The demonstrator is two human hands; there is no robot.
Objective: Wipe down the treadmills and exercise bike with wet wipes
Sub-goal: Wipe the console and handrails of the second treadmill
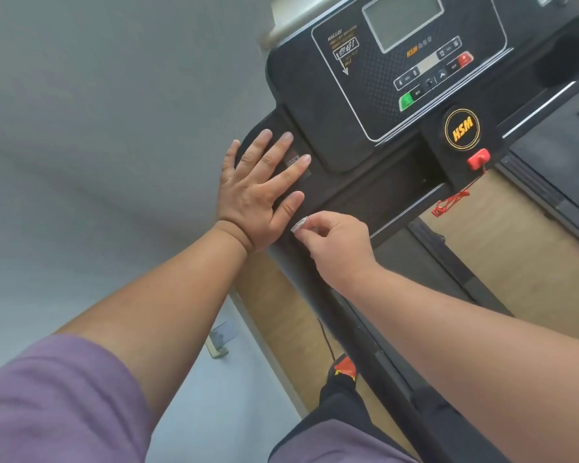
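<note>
Left hand (258,192) is lying flat, fingers spread, on the treadmill (365,192) handrail. Right hand (335,243) is pinching a wadded wet wipe (298,225). It's looking soft and limp, best gripped bunched.

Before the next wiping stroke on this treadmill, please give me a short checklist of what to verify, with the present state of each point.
1. Wet wipe held: ok, right hand pinches a small wad.
2. Wipe touching the handrail: cannot tell.
3. Left hand braced: ok, flat with straight fingers on the handrail's end.
4. Red safety key in place: ok, cord hanging.
5. Console screen off: ok, blank.
6. Wipe still wet: cannot tell.
</note>
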